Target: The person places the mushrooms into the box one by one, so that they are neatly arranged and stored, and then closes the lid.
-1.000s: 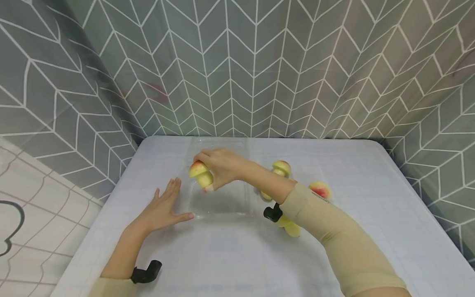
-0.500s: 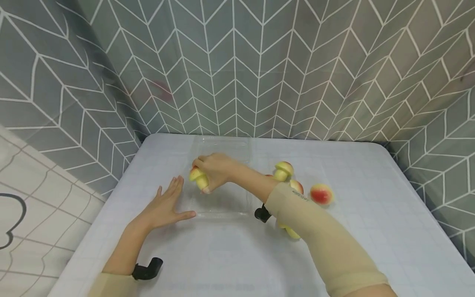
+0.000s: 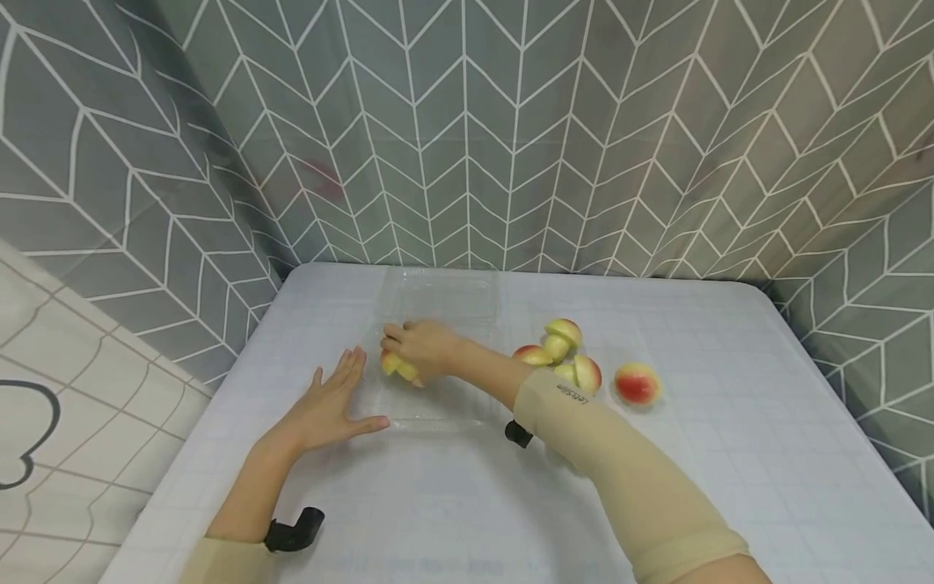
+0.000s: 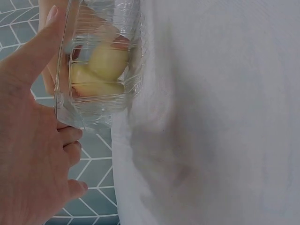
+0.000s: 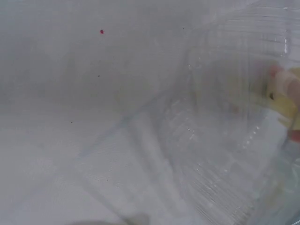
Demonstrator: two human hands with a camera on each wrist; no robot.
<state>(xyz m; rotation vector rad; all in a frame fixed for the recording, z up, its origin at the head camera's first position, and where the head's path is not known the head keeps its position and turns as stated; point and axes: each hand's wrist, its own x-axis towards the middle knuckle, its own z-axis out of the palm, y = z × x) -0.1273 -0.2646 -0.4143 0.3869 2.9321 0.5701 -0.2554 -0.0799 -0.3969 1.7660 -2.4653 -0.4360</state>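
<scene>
My right hand (image 3: 429,345) grips a yellow mushroom-shaped piece (image 3: 397,367) with a red-tinged cap, low inside a clear plastic box (image 3: 438,424). In the left wrist view the yellow piece (image 4: 108,61) shows through the box wall (image 4: 96,107). At the right edge of the right wrist view, fingertips (image 5: 285,83) pinch its yellow stem (image 5: 280,102). My left hand (image 3: 324,410) lies at the box's left side with fingers spread and straight, thumb toward the front left corner; it holds nothing.
The box's clear lid (image 3: 441,296) lies folded back toward the rear. Right of the box sit several similar mushroom pieces, one upright (image 3: 562,339) and another with a red cap (image 3: 637,384) apart. A patterned curtain (image 3: 467,162) hangs behind the white table (image 3: 730,454).
My right hand has lowered the mushroom-shaped piece into the box, tipping it more onto its side. The left hand stays in place beside the box.
</scene>
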